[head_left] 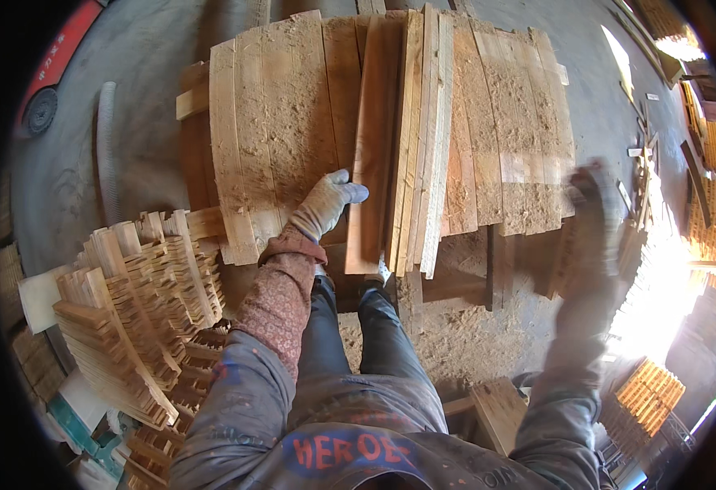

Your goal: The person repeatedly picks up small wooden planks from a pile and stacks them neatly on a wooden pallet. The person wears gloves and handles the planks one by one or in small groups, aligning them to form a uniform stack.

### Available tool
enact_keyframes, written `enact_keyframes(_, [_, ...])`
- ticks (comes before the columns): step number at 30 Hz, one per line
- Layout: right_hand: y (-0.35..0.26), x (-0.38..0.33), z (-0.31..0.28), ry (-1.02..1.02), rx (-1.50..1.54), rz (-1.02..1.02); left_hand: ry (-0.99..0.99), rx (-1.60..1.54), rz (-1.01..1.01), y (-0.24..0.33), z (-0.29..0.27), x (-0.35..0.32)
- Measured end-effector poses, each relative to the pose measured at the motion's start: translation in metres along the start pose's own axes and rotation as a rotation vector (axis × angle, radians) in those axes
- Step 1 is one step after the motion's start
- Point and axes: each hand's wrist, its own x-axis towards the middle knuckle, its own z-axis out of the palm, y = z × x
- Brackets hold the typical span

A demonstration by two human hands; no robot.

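Note:
My left hand (325, 204), in a pale glove with bluish fingertips, is at the left edge of a reddish-brown wooden board (372, 155). Its thumb lies over that edge and the fingers look closed on it; part of the grip is hidden. Against the board's right side lies a bundle of narrow, paler boards (420, 147), lengthwise on top of the pile. Out to the right, beyond the pile's edge, my right hand (595, 192) is smeared by motion, so its fingers and anything in them cannot be made out.
Wide planks (276, 122) strewn with sawdust form the pile ahead. Stacked wood strips (137, 286) stand at left, near a ribbed hose (107, 151) and a red vehicle (55, 57). Sawdust (472, 339) covers the floor by my feet. Yellowish wood stacks (713, 237) stand far right.

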Motion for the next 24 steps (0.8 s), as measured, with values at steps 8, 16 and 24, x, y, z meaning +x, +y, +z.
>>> enact_keyframes(8, [0.112, -0.13, 0.176, -0.486, 0.21, 0.354, 0.069, -0.047, -0.013, 0.042, 0.01, -0.038])
enact_keyframes(16, [0.123, -0.174, 0.239, -0.524, 0.354, 0.438, 0.142, 0.027, 0.203, 0.067, 0.0, -0.081])
enact_keyframes(24, [0.112, -0.192, 0.264, -0.47, 0.337, 0.525, 0.166, -0.143, 0.128, 0.042, -0.05, -0.092])
